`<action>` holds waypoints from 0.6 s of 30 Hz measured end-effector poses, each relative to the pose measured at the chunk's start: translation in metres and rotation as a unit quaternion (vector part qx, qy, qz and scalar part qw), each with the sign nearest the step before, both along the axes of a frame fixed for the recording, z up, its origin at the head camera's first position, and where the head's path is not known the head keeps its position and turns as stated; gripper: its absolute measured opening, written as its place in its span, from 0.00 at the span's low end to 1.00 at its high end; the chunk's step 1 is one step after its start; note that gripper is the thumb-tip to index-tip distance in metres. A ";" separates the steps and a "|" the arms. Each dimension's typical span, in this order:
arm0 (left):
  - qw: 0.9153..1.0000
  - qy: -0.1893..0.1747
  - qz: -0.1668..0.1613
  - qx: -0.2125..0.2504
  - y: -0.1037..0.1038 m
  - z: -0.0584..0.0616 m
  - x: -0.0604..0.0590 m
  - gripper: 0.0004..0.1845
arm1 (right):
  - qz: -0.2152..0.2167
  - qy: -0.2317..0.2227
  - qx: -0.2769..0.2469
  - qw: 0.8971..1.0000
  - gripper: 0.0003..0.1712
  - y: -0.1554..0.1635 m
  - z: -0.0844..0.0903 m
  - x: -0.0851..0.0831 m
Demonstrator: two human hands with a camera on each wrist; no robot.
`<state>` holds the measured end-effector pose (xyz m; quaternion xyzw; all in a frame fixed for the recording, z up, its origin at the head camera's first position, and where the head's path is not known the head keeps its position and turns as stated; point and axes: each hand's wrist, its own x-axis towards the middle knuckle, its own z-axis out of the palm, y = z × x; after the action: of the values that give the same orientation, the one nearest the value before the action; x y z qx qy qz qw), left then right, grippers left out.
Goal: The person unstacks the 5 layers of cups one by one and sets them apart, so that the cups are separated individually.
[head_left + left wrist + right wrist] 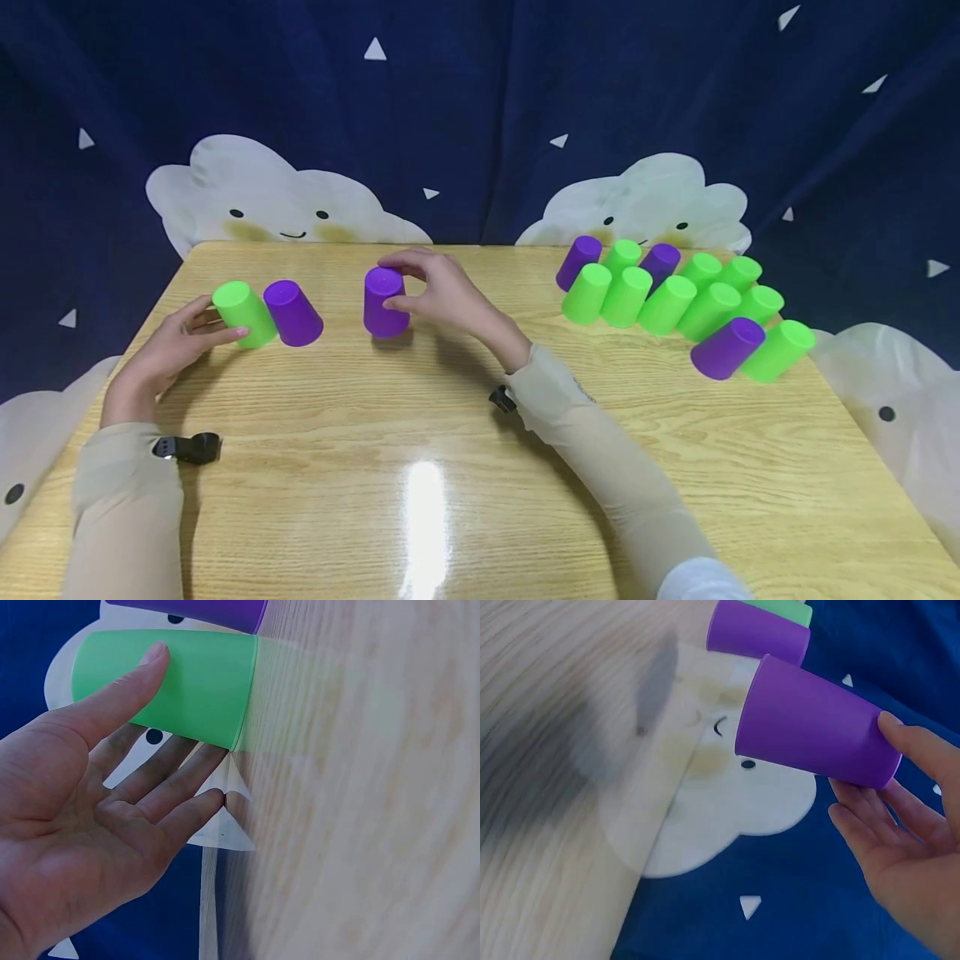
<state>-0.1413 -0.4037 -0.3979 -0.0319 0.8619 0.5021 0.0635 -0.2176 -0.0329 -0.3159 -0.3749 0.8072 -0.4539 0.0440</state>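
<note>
At the left of the table, my left hand [163, 352] holds an upside-down green cup [251, 318], thumb on its front and fingers behind. Seen from the left wrist, the thumb lies over the side of this green cup [202, 682] and the fingers reach past its other side. Just right of it stands an upside-down purple cup [294, 317]. My right hand [453, 293] pinches another purple cup [380, 310] near its base, mouth down. That purple cup [810, 724] is held clear of the tabletop in the right wrist view.
Toward the back right of the wooden table [315, 508], several upside-down green cups [667, 307] and 3 purple ones [723, 350] stand close together. A dark blue curtain [465, 108] with white clouds hangs behind the table's far edge.
</note>
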 end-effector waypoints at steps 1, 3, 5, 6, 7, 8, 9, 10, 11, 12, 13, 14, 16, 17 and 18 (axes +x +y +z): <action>1.000 0.000 0.000 0.001 0.000 0.000 0.000 0.39 | -0.002 0.001 -0.002 1.000 0.29 0.006 0.001 0.001; 1.000 0.002 0.000 0.004 0.000 0.000 0.000 0.39 | -0.005 0.005 -0.004 1.000 0.29 0.018 0.002 0.001; 1.000 0.004 0.000 0.008 0.000 0.000 0.000 0.38 | -0.007 0.009 -0.006 1.000 0.29 0.031 0.003 0.000; 1.000 0.005 0.000 0.011 -0.001 0.000 0.000 0.38 | -0.009 0.013 -0.005 1.000 0.29 0.037 0.003 0.000; 1.000 0.006 0.000 0.014 -0.001 0.000 0.001 0.37 | -0.011 0.017 -0.004 1.000 0.29 0.043 0.002 -0.001; 1.000 0.007 0.000 0.017 -0.001 0.000 0.001 0.36 | -0.013 0.021 -0.004 1.000 0.29 0.050 0.002 -0.001; 1.000 0.007 0.000 0.020 -0.001 0.000 0.001 0.35 | -0.017 0.027 -0.003 0.999 0.29 0.056 0.002 -0.002; 1.000 0.008 0.000 0.022 -0.001 0.000 0.001 0.34 | -0.021 0.032 -0.003 0.999 0.28 0.062 0.002 -0.002; 1.000 0.008 0.000 0.023 -0.001 0.000 0.001 0.34 | -0.027 0.038 -0.001 0.999 0.28 0.069 0.001 -0.002; 1.000 0.008 0.000 0.023 -0.001 0.000 0.001 0.34 | -0.034 0.042 0.003 0.999 0.28 0.075 0.001 -0.002; 1.000 0.008 0.001 0.023 -0.001 0.000 0.001 0.35 | -0.039 0.043 0.001 0.998 0.27 0.082 0.001 -0.002; 1.000 0.008 0.001 0.023 -0.001 0.000 0.001 0.35 | -0.044 0.044 0.001 0.998 0.27 0.089 0.001 -0.002; 1.000 0.006 0.002 0.019 0.000 0.000 0.001 0.36 | -0.058 0.047 0.005 0.997 0.27 0.102 0.001 -0.001; 1.000 0.005 0.003 0.018 0.000 0.000 0.001 0.37 | -0.064 0.049 0.008 0.997 0.27 0.109 0.002 0.000; 1.000 0.005 0.003 0.017 0.000 0.001 0.001 0.37 | -0.070 0.047 0.010 0.996 0.27 0.116 0.002 0.001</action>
<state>-0.1403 -0.4038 -0.3973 -0.0308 0.8536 0.5168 0.0587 -0.2166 0.0832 -0.3141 -0.3381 0.8371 -0.4296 -0.0224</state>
